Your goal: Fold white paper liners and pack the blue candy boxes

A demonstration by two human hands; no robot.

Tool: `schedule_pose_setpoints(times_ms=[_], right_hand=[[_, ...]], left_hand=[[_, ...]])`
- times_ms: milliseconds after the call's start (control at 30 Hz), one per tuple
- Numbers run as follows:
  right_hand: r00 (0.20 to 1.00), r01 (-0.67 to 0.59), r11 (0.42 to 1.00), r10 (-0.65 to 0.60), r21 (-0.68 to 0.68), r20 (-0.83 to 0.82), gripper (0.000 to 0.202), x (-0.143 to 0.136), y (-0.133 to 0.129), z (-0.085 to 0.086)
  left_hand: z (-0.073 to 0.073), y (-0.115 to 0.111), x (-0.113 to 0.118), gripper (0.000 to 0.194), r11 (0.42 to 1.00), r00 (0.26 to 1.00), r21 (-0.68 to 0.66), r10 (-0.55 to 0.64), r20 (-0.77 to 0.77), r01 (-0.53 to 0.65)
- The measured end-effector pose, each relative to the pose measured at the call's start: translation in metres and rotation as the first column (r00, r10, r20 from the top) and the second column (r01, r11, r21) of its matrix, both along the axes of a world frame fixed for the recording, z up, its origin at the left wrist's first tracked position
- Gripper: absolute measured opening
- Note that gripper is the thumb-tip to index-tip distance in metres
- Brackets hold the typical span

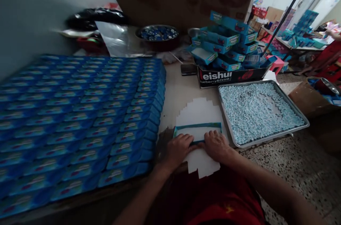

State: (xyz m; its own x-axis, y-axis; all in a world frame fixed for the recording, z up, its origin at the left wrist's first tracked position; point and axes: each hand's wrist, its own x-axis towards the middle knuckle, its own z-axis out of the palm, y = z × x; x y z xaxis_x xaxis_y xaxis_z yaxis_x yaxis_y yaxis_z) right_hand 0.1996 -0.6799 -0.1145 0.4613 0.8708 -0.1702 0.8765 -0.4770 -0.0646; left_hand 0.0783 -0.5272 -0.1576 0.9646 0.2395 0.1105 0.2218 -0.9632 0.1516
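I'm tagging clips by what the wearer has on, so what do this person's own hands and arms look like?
Both the left hand and the right hand are bare, without gloves. No sleeve, watch or bracelet shows on either forearm; the picture is too soft to rule out a ring. Below them is a dark red garment with a small yellow mark.

Head-worn view, facing forward, angled down
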Motion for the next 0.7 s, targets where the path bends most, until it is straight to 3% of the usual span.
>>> schedule_pose_setpoints(times_ms=[67,133,200,233,267,333,367,400,467,567,633,700], right_hand=[[0.998,-0.057,0.998,0.056,-0.033,-0.041,0.034,0.005,-0.002,0.006],[0.977,-0.2,0.979,0.197,-0.039,-0.08,0.02,0.013,-0.012,0.016],[0.93,-0.361,0.932,0.36,-0.01,-0.07,0.017,0.022,-0.028,0.031],[0.909,-0.414,0.91,0.415,0.018,-0.032,0.023,0.028,-0.035,0.042],[0.901,-0.434,0.899,0.434,0.052,0.025,0.029,0.034,-0.04,0.056],[0.912,-0.396,0.907,0.37,0.145,0.176,0.04,0.049,-0.039,0.093],[0.918,-0.355,0.912,0.298,0.206,0.262,0.046,0.059,-0.031,0.116],[0.913,-0.32,0.908,0.219,0.271,0.344,0.05,0.07,-0.017,0.14],[0.88,-0.28,0.881,0.076,0.381,0.47,0.05,0.096,0.025,0.193],[0.828,-0.259,0.876,-0.016,0.407,0.561,0.04,0.135,0.107,0.261],[0.831,-0.215,0.914,-0.014,0.344,0.557,0.037,0.153,0.16,0.287],[0.858,-0.204,0.929,0.018,0.308,0.514,0.036,0.158,0.205,0.292]], left_hand=[[-0.003,0.004,-0.002,0.03,0.999,0.999,0.003,-0.04,-0.005,0.04],[-0.001,0.006,-0.009,0.025,0.995,0.995,0.054,-0.084,0.049,0.081],[0.007,0.005,-0.018,0.011,0.989,0.973,0.142,-0.057,0.223,0.025],[0.013,0.004,-0.022,0.007,0.983,0.936,0.172,0.0,0.353,-0.065],[0.018,0.004,-0.026,0.017,0.968,0.869,0.175,0.071,0.49,-0.179],[0.027,0.001,-0.029,0.038,0.922,0.697,0.086,0.221,0.682,-0.377],[0.03,0.0,-0.028,0.043,0.911,0.643,0.023,0.273,0.715,-0.412],[0.031,-0.001,-0.025,0.043,0.916,0.634,-0.029,0.3,0.712,-0.4],[0.027,-0.002,-0.017,0.031,0.954,0.707,-0.086,0.272,0.653,-0.288],[0.017,-0.003,-0.008,0.015,0.98,0.79,-0.117,0.198,0.58,-0.16],[0.013,-0.001,-0.006,0.014,0.971,0.784,-0.153,0.24,0.572,-0.185],[0.013,0.001,-0.005,0.014,0.949,0.767,-0.205,0.314,0.559,-0.239]])
